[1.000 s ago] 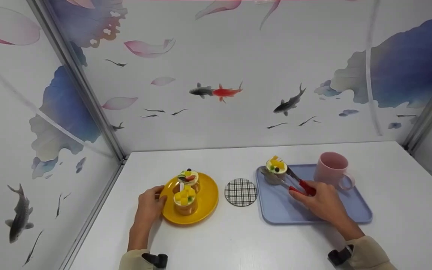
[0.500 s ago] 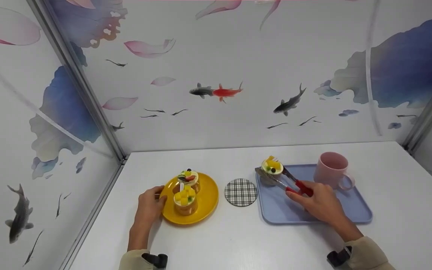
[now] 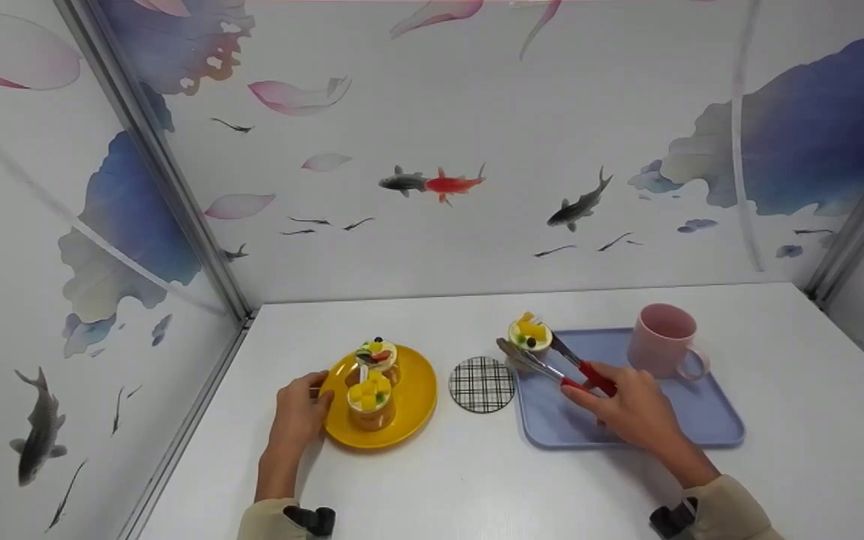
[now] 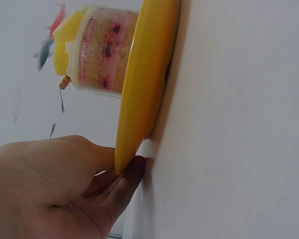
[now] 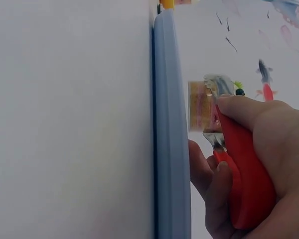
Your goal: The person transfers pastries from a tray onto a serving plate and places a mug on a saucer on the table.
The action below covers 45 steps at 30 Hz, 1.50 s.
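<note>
White table (image 3: 469, 487), white walls (image 3: 462, 259) painted with fish (image 3: 456, 184), petals (image 3: 293, 101) and blue splashes (image 3: 829, 135), plus a yellow plate (image 3: 417, 397) whose rim the left hand (image 3: 298, 409) pinches, two cake cups (image 3: 369, 416) sitting on it. The right hand (image 3: 631, 405) has its fingers curled round red-handled tongs (image 5: 246, 174), which grip the dessert (image 3: 530, 334) at the left back corner of the blue tray (image 3: 567, 427), near the coaster (image 3: 481, 385). That one's a clear cup with sponge layers, yellow fruit chunks on top and a dark berry.
</note>
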Each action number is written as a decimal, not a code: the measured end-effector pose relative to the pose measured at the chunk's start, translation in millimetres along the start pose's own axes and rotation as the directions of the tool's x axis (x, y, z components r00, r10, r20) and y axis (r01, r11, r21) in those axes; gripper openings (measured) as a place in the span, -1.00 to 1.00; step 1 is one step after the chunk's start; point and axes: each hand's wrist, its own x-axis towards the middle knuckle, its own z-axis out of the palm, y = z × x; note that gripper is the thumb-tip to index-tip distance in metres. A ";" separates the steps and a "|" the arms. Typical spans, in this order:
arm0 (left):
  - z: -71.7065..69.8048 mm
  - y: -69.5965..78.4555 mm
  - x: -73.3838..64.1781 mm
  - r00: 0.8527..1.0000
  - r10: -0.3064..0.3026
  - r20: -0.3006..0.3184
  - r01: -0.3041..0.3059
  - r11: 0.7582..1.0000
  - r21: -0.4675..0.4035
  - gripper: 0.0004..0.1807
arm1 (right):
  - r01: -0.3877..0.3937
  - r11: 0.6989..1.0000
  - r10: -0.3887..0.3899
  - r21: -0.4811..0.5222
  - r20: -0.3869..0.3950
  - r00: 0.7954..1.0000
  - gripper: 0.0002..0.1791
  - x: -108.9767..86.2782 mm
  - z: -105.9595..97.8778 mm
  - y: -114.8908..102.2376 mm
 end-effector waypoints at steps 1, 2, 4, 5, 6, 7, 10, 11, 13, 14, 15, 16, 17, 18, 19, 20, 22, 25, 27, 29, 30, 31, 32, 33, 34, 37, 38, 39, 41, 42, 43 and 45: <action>-0.1 0.2 -0.1 1.000 -0.001 0.000 0.001 1.000 -0.003 -0.49 | 0.000 1.000 0.000 0.004 0.002 1.000 -0.23 -0.4 0.8 -1.0; -0.3 0.7 -0.4 1.000 -0.001 0.000 0.001 1.000 -0.006 -0.49 | 0.000 1.000 0.000 0.003 0.002 1.000 -0.22 -0.5 1.7 -1.8; -0.7 1.1 -0.6 1.000 -0.001 0.000 0.001 1.000 -0.011 -0.49 | 0.010 1.000 -0.010 0.003 -0.002 1.000 -0.22 -1.3 3.5 -4.1; -0.7 1.1 -0.6 1.000 -0.001 0.000 0.001 1.000 -0.013 -0.49 | 0.013 1.000 -0.013 0.001 -0.003 1.000 -0.23 -1.6 4.7 -5.3; -0.9 1.5 -1.0 1.000 -0.001 0.000 0.001 1.000 -0.016 -0.49 | 0.015 1.000 -0.015 -0.003 -0.003 1.000 -0.23 -2.0 5.7 -6.6; -1.1 1.7 -1.3 1.000 -0.002 0.001 0.002 1.000 -0.018 -0.49 | 0.018 1.000 -0.018 -0.003 -0.002 1.000 -0.23 -2.4 6.6 -8.0; -1.4 2.0 -2.0 1.000 -0.011 0.007 0.011 1.000 -0.023 -0.49 | 0.030 0.999 -0.030 -0.009 0.000 1.000 -0.25 -3.6 9.3 -11.6; -1.3 1.9 -2.1 1.000 -0.013 0.009 0.013 1.000 -0.024 -0.49 | 0.039 0.999 -0.039 -0.015 -0.001 0.999 -0.25 -4.0 10.2 -12.5; -1.0 1.6 -2.0 1.000 -0.015 0.010 0.015 1.000 -0.027 -0.49 | 0.054 0.998 -0.054 -0.023 -0.004 0.999 -0.27 -4.6 11.9 -13.8; -0.9 1.5 -1.9 1.000 -0.015 0.009 0.015 1.000 -0.027 -0.49 | 0.060 0.998 -0.060 -0.028 -0.006 0.998 -0.27 -4.9 12.6 -14.3; -0.7 1.3 -1.9 1.000 -0.012 0.009 0.013 1.000 -0.027 -0.49 | 0.064 0.997 -0.064 -0.033 -0.008 0.998 -0.27 -5.1 13.3 -14.8; -0.6 1.1 -1.7 1.000 -0.010 0.007 0.010 1.000 -0.026 -0.49 | 0.066 0.997 -0.066 -0.037 -0.011 0.998 -0.26 -5.3 13.8 -15.3; -0.6 1.1 -1.8 1.000 -0.006 0.004 0.006 1.000 -0.024 -0.49 | 0.066 0.997 -0.066 -0.036 -0.014 0.998 -0.26 -5.5 14.2 -15.8; -0.6 1.2 -1.9 1.000 -0.002 0.002 0.002 1.000 -0.023 -0.49 | 0.066 0.997 -0.066 -0.034 -0.015 0.998 -0.26 -5.6 14.6 -16.2; -0.8 1.2 -2.0 1.000 0.002 -0.001 -0.002 1.000 -0.020 -0.49 | 0.065 0.997 -0.065 -0.032 -0.015 0.998 -0.25 -5.9 15.0 -16.7; -0.9 1.3 -2.1 1.000 0.007 -0.004 -0.007 1.000 -0.017 -0.49 | 0.065 0.997 -0.066 -0.032 -0.015 0.998 -0.25 -6.1 15.2 -17.3; -1.1 1.1 -2.2 1.000 0.013 -0.007 -0.013 1.000 -0.014 -0.49 | 0.063 0.998 -0.063 -0.025 -0.012 0.998 -0.26 -6.8 15.9 -18.8; -0.9 1.1 -2.2 1.000 0.013 -0.006 -0.013 1.000 -0.014 -0.49 | 0.062 0.998 -0.062 -0.022 0.000 0.998 -0.25 -7.4 17.1 -20.6; -0.8 1.3 -2.2 1.000 0.008 -0.002 -0.008 1.000 -0.015 -0.49 | 0.062 0.998 -0.062 -0.017 0.003 0.998 -0.25 -7.5 18.0 -22.2; -0.7 1.5 -2.2 1.000 0.000 0.002 0.000 1.000 -0.020 -0.49 | 0.063 0.998 -0.063 -0.014 0.006 0.998 -0.25 -7.4 19.0 -23.4; -0.8 1.6 -2.4 1.000 -0.003 0.003 0.003 1.000 -0.022 -0.49 | 0.064 0.998 -0.064 -0.011 0.008 0.998 -0.24 -7.4 19.5 -24.1; -0.8 1.6 -2.3 1.000 -0.005 0.004 0.005 1.000 -0.023 -0.49 | 0.062 0.998 -0.062 -0.008 0.008 0.998 -0.24 -7.5 19.9 -24.9; -0.8 1.5 -2.3 1.000 -0.008 0.005 0.008 1.000 -0.024 -0.49 | 0.062 0.998 -0.062 -0.003 0.008 0.998 -0.24 -7.5 20.3 -25.7; -0.9 1.6 -2.3 1.000 -0.009 0.005 0.009 1.000 -0.025 -0.49 | 0.060 0.998 -0.060 0.002 0.010 0.998 -0.24 -7.5 20.8 -26.2; -0.9 1.6 -2.3 1.000 -0.010 0.005 0.010 1.000 -0.024 -0.49 | 0.061 0.998 -0.061 0.004 0.012 0.998 -0.24 -7.7 21.2 -27.0; -1.0 1.8 -2.1 1.000 -0.010 0.006 0.010 1.000 -0.022 -0.49 | 0.066 0.998 -0.067 0.010 0.014 0.998 -0.24 -8.5 22.5 -28.8; -0.9 2.0 -1.9 1.000 -0.013 0.007 0.013 1.000 -0.022 -0.49 | 0.071 0.997 -0.072 0.010 0.014 0.997 -0.25 -8.7 22.9 -29.4; -0.8 2.2 -1.8 1.000 -0.014 0.007 0.015 1.000 -0.021 -0.49 | 0.075 0.997 -0.075 0.011 0.014 0.997 -0.26 -9.0 23.4 -30.1; -0.3 2.4 -1.2 1.000 -0.023 0.009 0.024 0.999 -0.026 -0.48 | 0.084 0.996 -0.084 0.008 0.011 0.996 -0.26 -9.2 24.4 -31.4; -0.3 2.9 -1.4 1.000 -0.027 0.009 0.027 0.999 -0.029 -0.48 | 0.089 0.996 -0.089 0.009 0.011 0.996 -0.26 -9.3 25.0 -32.1; 0.1 2.8 -1.1 1.000 -0.029 0.008 0.029 0.999 -0.030 -0.48 | 0.093 0.996 -0.093 0.010 0.011 0.996 -0.26 -9.5 25.6 -32.8; 0.5 2.9 -1.0 1.000 -0.029 0.006 0.029 0.999 -0.031 -0.48 | 0.099 0.995 -0.099 0.015 0.015 0.995 -0.25 -9.7 27.2 -34.0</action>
